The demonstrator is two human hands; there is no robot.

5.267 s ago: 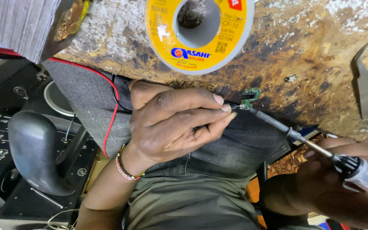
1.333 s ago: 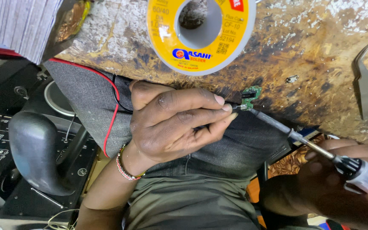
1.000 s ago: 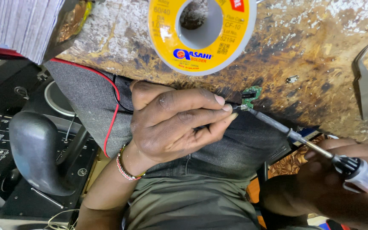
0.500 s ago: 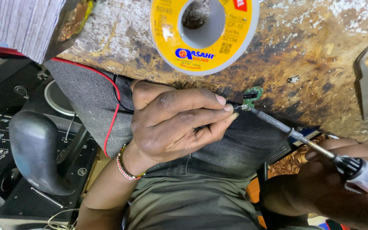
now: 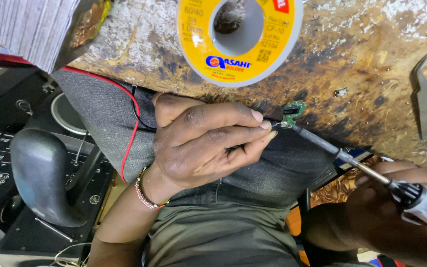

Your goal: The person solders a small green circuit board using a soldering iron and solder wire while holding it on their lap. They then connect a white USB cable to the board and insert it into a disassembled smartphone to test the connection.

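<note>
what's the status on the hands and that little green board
Left hand pinching at the small green circuit board on the bench edge. Right hand gripping soldering iron, tip at the board. Solder spool behind, clear.

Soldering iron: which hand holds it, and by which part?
The right hand holds the soldering iron by its handle end, tip at the small green circuit board.

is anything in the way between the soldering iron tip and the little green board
Nothing visible. The soldering iron in the right hand runs straight to the small green circuit board at the bench edge, its tip right at the board. The left hand fingertips pinch in from the other side.
</note>
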